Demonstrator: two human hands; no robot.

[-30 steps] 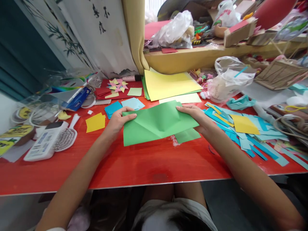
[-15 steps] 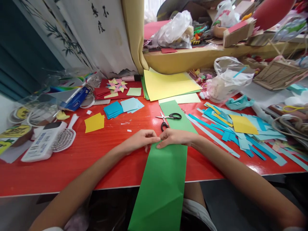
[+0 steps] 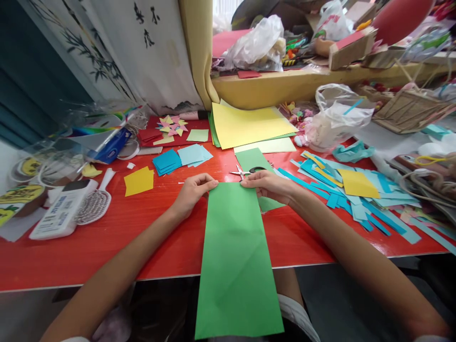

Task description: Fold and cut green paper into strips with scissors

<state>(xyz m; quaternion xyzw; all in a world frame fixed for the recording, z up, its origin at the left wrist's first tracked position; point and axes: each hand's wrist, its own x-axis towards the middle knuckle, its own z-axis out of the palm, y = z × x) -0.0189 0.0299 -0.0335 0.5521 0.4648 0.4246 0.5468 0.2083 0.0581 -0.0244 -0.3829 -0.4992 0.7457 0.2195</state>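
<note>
A long green paper sheet with diagonal creases runs from mid-table over the near edge toward me. My left hand pinches its far left corner and my right hand pinches its far right corner; both are closed on the paper. Just behind my right hand lie scissors with black handles, resting on a second, smaller green sheet that is partly hidden by my hand.
The red table holds a yellow square, blue squares, yellow sheets, blue strips at right, a plastic bag, and a white remote and hairbrush at left. A cluttered shelf runs behind.
The green sheet was turned from sideways to lengthwise, hanging off the near edge. Since half a second ago, both hands spread apart from its middle to its far corners and pushed it farther onto the table.
</note>
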